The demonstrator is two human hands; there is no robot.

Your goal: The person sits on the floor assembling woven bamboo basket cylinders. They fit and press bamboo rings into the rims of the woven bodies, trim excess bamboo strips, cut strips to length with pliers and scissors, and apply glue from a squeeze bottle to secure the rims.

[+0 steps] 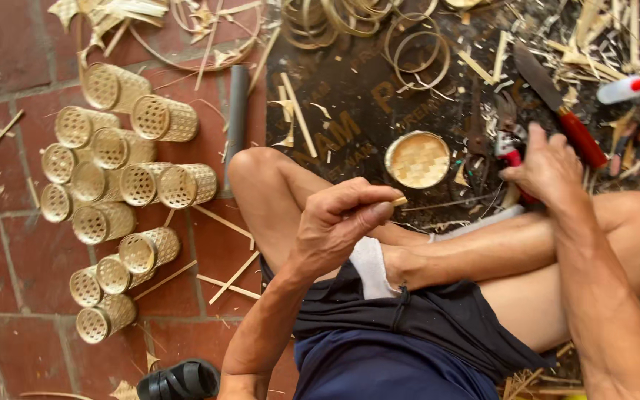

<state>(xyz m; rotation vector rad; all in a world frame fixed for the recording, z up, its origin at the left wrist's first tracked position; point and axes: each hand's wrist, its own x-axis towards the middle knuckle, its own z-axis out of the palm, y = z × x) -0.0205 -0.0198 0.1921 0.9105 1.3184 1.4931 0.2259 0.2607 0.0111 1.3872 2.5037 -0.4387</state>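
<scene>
My left hand (338,222): grip pinching small bamboo piece (398,201) between thumb and fingers, raised above knee. My right hand (550,169): grip closed round red-handled pliers (511,152), on dark mat (350,111) far right. Round woven bamboo lid (417,159) on mat between hands, touching neither. Red-handled knife (557,104) just beyond right hand. Woven bamboo cylinders (124,185) heaped on brick floor (9,67), left.

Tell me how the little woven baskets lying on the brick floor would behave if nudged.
The woven baskets are cylinders lying on their sides, so they would probably roll. Their open weave suggests they are light for their size. The thin strips likely flex somewhat under a squeeze.
</scene>
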